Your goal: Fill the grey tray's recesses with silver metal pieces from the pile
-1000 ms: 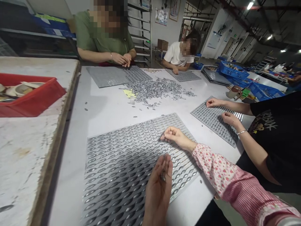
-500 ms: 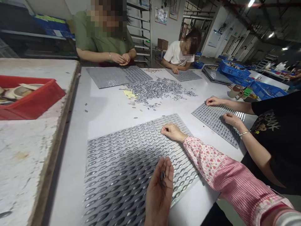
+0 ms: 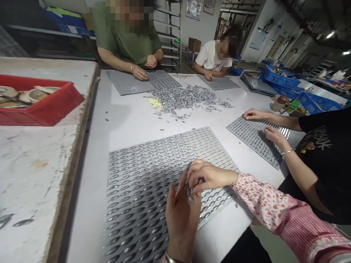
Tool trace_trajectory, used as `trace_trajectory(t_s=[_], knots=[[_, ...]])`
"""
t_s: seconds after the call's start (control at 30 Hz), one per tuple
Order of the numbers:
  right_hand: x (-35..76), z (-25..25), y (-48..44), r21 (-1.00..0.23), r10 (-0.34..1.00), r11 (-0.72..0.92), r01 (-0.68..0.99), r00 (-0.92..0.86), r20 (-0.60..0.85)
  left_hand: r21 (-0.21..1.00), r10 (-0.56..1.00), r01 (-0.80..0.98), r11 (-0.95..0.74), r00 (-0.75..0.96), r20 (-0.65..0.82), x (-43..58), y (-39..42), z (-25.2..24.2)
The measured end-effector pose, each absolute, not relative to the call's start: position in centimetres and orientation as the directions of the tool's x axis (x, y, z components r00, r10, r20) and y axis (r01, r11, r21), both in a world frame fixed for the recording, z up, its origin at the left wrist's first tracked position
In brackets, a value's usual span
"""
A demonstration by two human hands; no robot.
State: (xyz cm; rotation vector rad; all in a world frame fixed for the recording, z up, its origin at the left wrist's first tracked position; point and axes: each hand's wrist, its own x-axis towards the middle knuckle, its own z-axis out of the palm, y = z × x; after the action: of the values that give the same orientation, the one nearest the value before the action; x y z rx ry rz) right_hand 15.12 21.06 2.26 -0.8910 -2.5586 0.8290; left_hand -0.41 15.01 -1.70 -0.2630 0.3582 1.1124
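My left hand (image 3: 182, 219) is cupped, palm up, over the near right part of a grey sheet. Small grey leaf-shaped pieces (image 3: 189, 196) lie in its palm, partly covered by fingers. From the right, my right hand (image 3: 210, 176) reaches into that palm, its thumb and fingers bent and pinching at the pieces. How many it grips is hidden. The grey sheet (image 3: 137, 179) lies flat beneath both hands, with rows of leaf-shaped pieces across most of it. Its far right part shows thin lined rows without the dark raised shapes.
A loose pile of grey pieces (image 3: 189, 96) spreads beyond my sheet, beside a yellow paper (image 3: 155, 102). A co-worker's hands (image 3: 274, 136) work over another sheet (image 3: 253, 140) at right. Two more people sit across the table. A red bin (image 3: 52, 109) stands left; blue crates (image 3: 282, 78) are at back right.
My right hand has come back from the sheet's far right part to my left palm, where its fingers now touch the pieces. The view has shifted slightly.
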Motion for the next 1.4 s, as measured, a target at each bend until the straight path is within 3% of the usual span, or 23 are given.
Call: trace_trajectory(t_s=[0.17, 0.3, 0.37, 0.47, 0.57, 0.8, 1.0, 1.17, 1.4], knots=[[15.3, 1.5, 20.8, -0.704, 0.722, 0.565, 0.43, -0.671, 0.17, 0.027, 0.778, -0.899, 0.437, 0.363, -0.512, 0.0, 15.1, -1.3], [16.9, 1.0, 23.2, -0.763, 0.908, 0.355, 0.541, -0.395, 0.141, 0.074, 0.736, -0.9, 0.43, 0.302, -0.606, 0.3, 15.3, -1.3], [18.1, 0.5, 25.3, -0.643, 0.951, 0.3, 0.704, -0.271, 0.147, 0.023, 0.689, -0.889, 0.457, 0.338, -0.641, 0.2, 15.4, -1.2], [19.5, -0.6, 28.5, -0.344, 0.955, 0.292, 0.892, -0.256, 0.148, -0.097, 0.665, -0.874, 0.477, 0.431, -0.61, -0.1, 15.4, -1.0], [19.9, -1.8, 30.6, -0.265, 0.954, 0.301, 0.916, -0.29, 0.08, -0.125, 0.667, -0.873, 0.471, 0.445, -0.598, -0.2, 15.4, -0.9], [21.1, -2.9, 31.9, -0.416, 0.952, 0.277, 0.866, -0.307, -0.005, -0.098, 0.666, -0.879, 0.467, 0.423, -0.614, -0.1, 15.5, -1.1], [21.5, -2.9, 31.6, -0.522, 0.955, 0.27, 0.809, -0.295, 0.036, -0.031, 0.672, -0.882, 0.47, 0.38, -0.636, 0.0, 15.6, -1.2], [20.3, -3.0, 32.0, -0.613, 0.957, 0.242, 0.752, -0.29, 0.022, -0.063, 0.648, -0.879, 0.473, 0.395, -0.652, 0.0, 15.5, -1.0], [18.7, -3.3, 32.6, -0.619, 0.964, 0.191, 0.762, -0.263, -0.026, -0.078, 0.653, -0.877, 0.474, 0.41, -0.637, -0.1, 15.5, -0.9]])
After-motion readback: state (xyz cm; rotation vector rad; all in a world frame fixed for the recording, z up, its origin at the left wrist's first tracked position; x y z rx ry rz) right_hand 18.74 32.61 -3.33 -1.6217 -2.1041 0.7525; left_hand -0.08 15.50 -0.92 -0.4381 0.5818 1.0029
